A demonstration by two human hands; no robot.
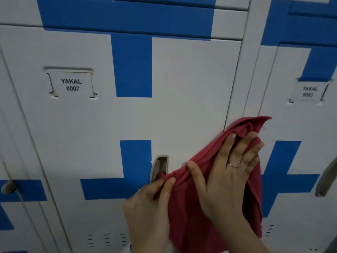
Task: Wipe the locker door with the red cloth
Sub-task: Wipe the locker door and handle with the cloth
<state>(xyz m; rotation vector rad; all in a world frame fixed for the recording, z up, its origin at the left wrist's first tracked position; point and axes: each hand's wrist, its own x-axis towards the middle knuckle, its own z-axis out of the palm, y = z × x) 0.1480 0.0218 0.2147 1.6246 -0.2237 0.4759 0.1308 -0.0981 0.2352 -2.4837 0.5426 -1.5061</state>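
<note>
The cloth (pixel 184 216) lay against the door (pixel 182 88) at about 4 o'clock from the door's middle. Its upper corner reached toward 2 o'clock, across the door's right edge and onto the frame beside it. The right hand (pixel 226 176) lay flat on the cloth, fingers straight and spread, pressing it to the metal. A ring (pixel 234 164) showed on one finger.

The left hand (pixel 147 207), at 8 o'clock from the right hand, pinched the cloth's left edge between thumb and forefinger. That pinch sat just below the handle (pixel 160 167), and a bit of red seemed to reach into the handle's recess, though the shadow there made it hard to be sure.

The door was white with blue blocks. A label (pixel 72 84) reading YAKAL 0007 sat at 10 o'clock on it, and slots (pixel 106 241) ran along 6 o'clock. At 3 o'clock stood the next door (pixel 291 125), also white and blue.
</note>
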